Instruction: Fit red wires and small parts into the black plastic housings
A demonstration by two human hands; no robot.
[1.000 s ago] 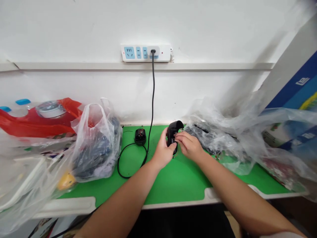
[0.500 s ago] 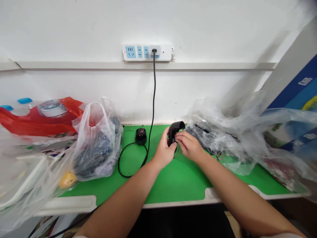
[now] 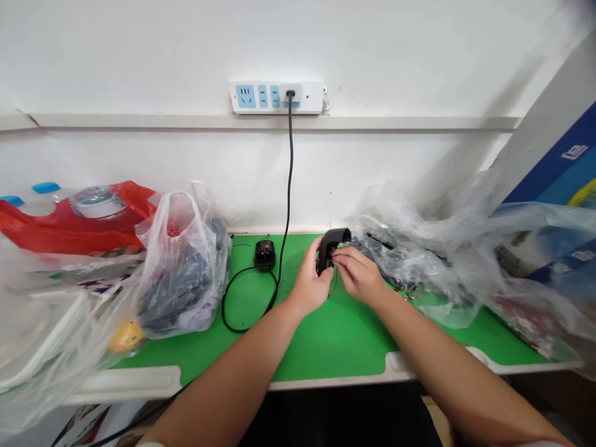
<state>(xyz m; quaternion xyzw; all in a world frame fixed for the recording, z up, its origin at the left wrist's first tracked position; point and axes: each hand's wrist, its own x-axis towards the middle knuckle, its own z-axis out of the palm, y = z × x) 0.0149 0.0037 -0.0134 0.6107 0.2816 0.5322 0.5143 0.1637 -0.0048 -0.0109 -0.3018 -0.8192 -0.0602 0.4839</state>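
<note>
My left hand [image 3: 313,279] is closed around a black curved plastic housing [image 3: 336,236], held above the green tabletop [image 3: 321,347]. The thumb presses on its near side. My right hand [image 3: 357,270] has its fingertips pinched together at the housing's inner side, where a thin wire [image 3: 334,284] hangs down. Whatever sits between those fingertips is too small and covered to make out. To the left, a small black part [image 3: 265,256] with reddish bits inside stands on the tabletop, apart from both hands.
A black cable [image 3: 289,167] drops from the wall power strip [image 3: 256,97] and loops on the tabletop. Plastic bags with dark contents [image 3: 181,279] crowd the left side, beside a yellow toy [image 3: 126,336]. Clear plastic wrapping [image 3: 433,261] and a blue-white box [image 3: 549,174] are at right.
Both hands and the black housing have shifted very slightly to the right. My right fingertips stay pinched at its inner side.
</note>
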